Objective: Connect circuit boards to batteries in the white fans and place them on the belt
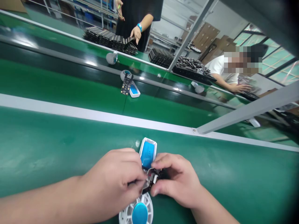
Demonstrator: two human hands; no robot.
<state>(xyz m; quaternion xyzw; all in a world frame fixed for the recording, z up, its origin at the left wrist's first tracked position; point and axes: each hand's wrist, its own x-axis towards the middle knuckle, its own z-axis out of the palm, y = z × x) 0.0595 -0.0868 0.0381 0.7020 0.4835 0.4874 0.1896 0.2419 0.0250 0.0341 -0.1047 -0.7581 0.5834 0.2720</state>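
Observation:
My right hand (178,177) grips a small black circuit board (146,187) between thumb and fingers, with a white block on it. From the other side my left hand (119,179) is closed in a pinch at the board's edge; whatever is between those fingertips is hidden. Just beyond the board lies a white plastic housing (141,151) with a blue inner face (148,154), touching or close to my fingers. Nearer to me is a round white spoked base (126,214) with a blue disc (140,213) in its middle, partly covered by my left hand.
A white rail (93,115) and slanted post (245,107) edge my green bench (46,143). On the conveyor beyond sit another circuit board (126,84), a white-and-blue housing (135,90) and round white parts (111,58). Two people work behind stacked dark boards (161,57).

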